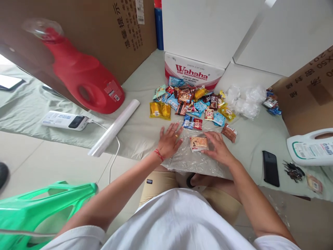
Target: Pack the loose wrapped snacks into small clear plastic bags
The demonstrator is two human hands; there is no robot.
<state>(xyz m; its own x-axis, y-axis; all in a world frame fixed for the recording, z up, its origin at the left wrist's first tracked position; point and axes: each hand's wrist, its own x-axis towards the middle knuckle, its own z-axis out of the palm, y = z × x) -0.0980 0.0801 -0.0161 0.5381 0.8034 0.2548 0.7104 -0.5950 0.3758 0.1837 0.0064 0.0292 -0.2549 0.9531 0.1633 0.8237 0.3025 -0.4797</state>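
Note:
A sheet of clear plastic film point(186, 156) lies on the cloth in front of me, with a small wrapped snack point(199, 143) on it. My left hand point(170, 140) rests flat on the film's left side, fingers spread, holding nothing. At the snack's right edge is my right hand point(217, 147), thumb and fingers apart; whether it touches the wrapper is hard to tell. Just beyond the snack is a blue and red packet point(192, 123). To the right of it lies a brown packet point(229, 132). Behind them spreads a pile of colourful snack packets point(186, 97).
On the left are a red jug point(88, 81), a roll of clear film point(114, 128) and a white power bank point(65, 120) with a cable. Crumpled plastic point(246, 100), a phone point(271, 168), keys point(293, 171) and a white bottle point(310, 149) are at right. Boxes point(194, 73) stand behind.

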